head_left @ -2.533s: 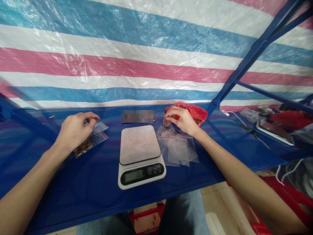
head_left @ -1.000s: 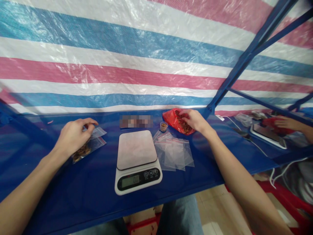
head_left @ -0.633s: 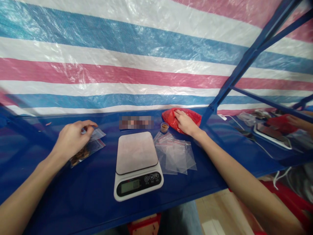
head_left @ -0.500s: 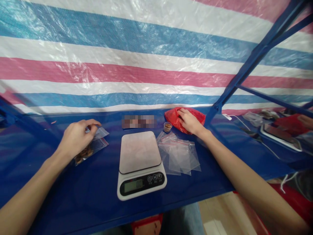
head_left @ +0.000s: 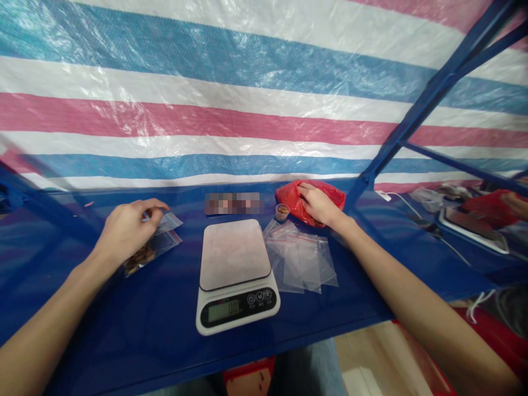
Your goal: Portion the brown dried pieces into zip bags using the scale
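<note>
My left hand [head_left: 126, 228] rests on small clear zip bags [head_left: 159, 242] at the left; its fingers pinch the top of one bag, and another holds brown bits. My right hand [head_left: 317, 203] lies on a red plastic bag [head_left: 289, 195] at the back of the blue table [head_left: 124, 324], fingers curled and pressing into it. A tiny cup [head_left: 282, 211] of brown bits stands just left of the red bag. A white digital scale [head_left: 235, 272] with nothing on its plate sits between my hands. Several unfilled clear zip bags [head_left: 303, 256] lie to the right of the scale.
A striped tarp [head_left: 206, 110] hangs behind the table. A blue frame post [head_left: 412, 118] rises at the right. Further right lie a white cable [head_left: 396, 198], another scale [head_left: 470, 231], a red bag and another person's hand [head_left: 517, 202].
My right hand left the small cup, reached into the open red bag, and now presses on top of it. My left hand has stayed on the bags.
</note>
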The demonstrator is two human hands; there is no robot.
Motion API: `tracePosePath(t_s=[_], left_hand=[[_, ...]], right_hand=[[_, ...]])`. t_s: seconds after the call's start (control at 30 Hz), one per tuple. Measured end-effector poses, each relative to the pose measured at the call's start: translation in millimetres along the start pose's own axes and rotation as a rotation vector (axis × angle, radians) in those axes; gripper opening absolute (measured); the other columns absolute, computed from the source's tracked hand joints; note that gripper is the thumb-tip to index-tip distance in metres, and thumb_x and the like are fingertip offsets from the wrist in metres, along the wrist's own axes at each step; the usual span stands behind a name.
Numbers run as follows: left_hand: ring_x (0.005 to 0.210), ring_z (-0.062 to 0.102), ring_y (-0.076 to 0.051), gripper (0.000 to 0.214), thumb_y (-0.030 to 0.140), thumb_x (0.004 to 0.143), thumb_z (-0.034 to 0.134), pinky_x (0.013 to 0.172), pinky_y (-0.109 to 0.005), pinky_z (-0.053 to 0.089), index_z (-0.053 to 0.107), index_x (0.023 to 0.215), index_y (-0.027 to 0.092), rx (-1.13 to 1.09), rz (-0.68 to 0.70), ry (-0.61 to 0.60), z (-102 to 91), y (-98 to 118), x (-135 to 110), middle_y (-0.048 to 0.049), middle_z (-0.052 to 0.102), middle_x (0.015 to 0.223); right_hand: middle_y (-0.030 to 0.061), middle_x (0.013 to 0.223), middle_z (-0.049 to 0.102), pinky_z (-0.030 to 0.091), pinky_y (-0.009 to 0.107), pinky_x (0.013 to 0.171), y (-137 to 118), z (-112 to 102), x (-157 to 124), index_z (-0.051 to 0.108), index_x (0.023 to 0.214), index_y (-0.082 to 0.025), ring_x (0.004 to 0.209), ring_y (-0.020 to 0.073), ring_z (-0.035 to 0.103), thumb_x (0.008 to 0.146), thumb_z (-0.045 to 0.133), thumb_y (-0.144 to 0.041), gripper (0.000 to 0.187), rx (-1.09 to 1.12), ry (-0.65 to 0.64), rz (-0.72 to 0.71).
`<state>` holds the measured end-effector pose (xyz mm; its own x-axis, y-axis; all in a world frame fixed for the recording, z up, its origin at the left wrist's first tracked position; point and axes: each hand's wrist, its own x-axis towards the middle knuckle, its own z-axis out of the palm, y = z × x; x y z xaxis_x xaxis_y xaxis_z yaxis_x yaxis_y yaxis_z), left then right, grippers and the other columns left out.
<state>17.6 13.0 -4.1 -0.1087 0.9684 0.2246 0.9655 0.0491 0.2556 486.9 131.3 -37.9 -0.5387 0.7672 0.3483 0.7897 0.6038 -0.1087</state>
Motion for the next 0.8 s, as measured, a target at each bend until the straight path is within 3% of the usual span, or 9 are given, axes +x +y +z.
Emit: tracePosePath(t_s=[0.2,0.43,0.8], left_hand=[[0.085,0.074,-0.028,0.052,0.044,0.089,0.037,0.076,-0.032,0.047,0.079,0.109,0.020,-0.005,0.004,-0.007,-0.7,0,1,-0.0072,0.081,0.101],[0.085,0.074,-0.028,0.052,0.043,0.089,0.037,0.076,-0.032,0.047,0.079,0.109,0.020,0.003,0.016,-0.005,1.2,0,1,-0.0077,0.081,0.101],[0.083,0.073,-0.028,0.051,0.044,0.089,0.038,0.075,-0.033,0.047,0.079,0.108,0.021,0.010,0.042,0.021,4.0,-4,1,-0.0072,0.081,0.101]], right_hand=[[0.0196,0.137,0.068,0.049,0.042,0.112,1,3,-1,0.069,0.127,-0.012,0.129,0.0318,0.064,0.082,0.047,0.000,0.052,0.069,0.054,0.006],[0.0117,0.100,0.068,0.052,0.039,0.088,-1,-14,-1,0.065,0.093,-0.020,0.093,0.0278,0.066,0.095,0.048,-0.012,0.019,0.141,0.133,-0.020],[0.0113,0.098,0.073,0.051,0.040,0.085,4,-43,-9,0.073,0.093,-0.019,0.089,0.0283,0.070,0.095,0.059,-0.021,0.015,0.164,0.218,0.039]])
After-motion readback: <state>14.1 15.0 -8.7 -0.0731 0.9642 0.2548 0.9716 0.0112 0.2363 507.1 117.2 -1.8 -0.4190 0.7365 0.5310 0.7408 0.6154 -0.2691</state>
